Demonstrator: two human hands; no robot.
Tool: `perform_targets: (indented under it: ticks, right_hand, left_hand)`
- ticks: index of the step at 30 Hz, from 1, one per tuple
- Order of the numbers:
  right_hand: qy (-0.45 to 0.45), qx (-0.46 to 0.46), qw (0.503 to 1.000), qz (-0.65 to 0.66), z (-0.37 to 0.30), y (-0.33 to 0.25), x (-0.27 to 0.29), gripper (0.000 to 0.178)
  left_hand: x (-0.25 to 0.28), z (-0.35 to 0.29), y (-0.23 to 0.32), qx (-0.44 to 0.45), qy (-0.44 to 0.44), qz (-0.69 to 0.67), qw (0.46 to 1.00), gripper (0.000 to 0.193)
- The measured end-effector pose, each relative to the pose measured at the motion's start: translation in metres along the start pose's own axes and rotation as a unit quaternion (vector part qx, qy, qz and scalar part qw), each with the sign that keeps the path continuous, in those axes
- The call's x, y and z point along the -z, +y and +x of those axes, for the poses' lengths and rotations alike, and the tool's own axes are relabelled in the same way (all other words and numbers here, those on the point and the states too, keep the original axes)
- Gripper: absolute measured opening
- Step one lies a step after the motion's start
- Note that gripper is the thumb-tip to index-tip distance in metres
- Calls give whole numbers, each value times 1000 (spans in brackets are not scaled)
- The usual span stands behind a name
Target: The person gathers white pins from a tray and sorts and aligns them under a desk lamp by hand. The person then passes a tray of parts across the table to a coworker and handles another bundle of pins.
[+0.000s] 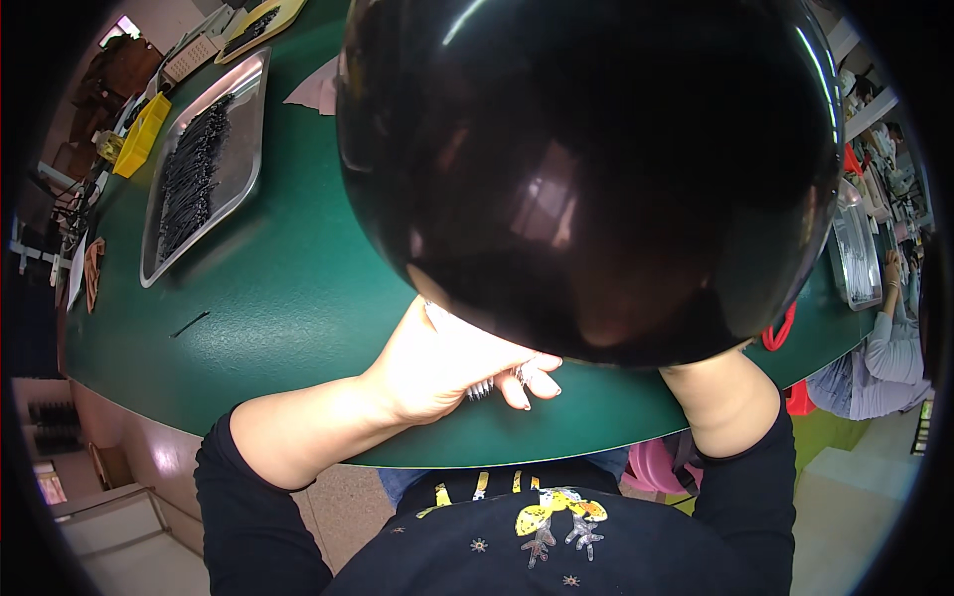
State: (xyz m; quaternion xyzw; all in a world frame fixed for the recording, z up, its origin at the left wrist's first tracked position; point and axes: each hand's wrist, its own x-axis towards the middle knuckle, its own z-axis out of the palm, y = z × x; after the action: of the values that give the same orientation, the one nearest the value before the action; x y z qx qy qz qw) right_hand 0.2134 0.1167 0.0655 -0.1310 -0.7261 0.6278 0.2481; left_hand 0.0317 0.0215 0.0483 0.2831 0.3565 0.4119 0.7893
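Observation:
A large glossy black dome (596, 199), which looks like a lamp shade, fills the upper middle and hides much of my work area. Strong light falls on my left hand (447, 363) at the dome's lower rim. Its fingers are curled around a small bunch of thin pieces (480, 388) with silvery ends, only partly visible. My right forearm reaches under the dome's right side; only the wrist (711, 370) shows and the hand itself is hidden. To the left, a metal tray (250, 149) holds many thin black pieces (195, 174). One such black piece (190, 324) lies alone on the green table (288, 298).
A yellow bin (142, 134) and a yellow tray (283, 18) sit at the far left. A pink cloth (316, 89) lies by the dome. Right of it are a red loop-shaped thing (779, 328) and a clear tray (857, 248), near another person's sleeve (894, 348).

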Motion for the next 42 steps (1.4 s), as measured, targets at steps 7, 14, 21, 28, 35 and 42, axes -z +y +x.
perform_targets:
  ticks: [7,14,21,28,35,42]
  right_hand:
    - [80,138,981,-108,-7,33,-9,6]
    - [226,-3,909,350,-13,18,-15,13]
    - [104,-8,993,53,4,7,-18,9]
    - [83,94,988,92,-11,49,-7,7]
    - [93,-126,980,126,-14,21,-4,10]
    - [264,113,956,55,10,1,-25,26]
  left_hand:
    - [-1,3,-4,-12,-24,-32,999,16]
    - [-3,3,-1,20,-46,-87,995,19]
    - [-1,5,-5,-39,41,-17,998,16]
    - [5,4,-17,-118,52,-32,991,11]
    - [3,5,-7,-52,37,-13,998,9]
    - [-2,3,1,14,49,-11,999,9]
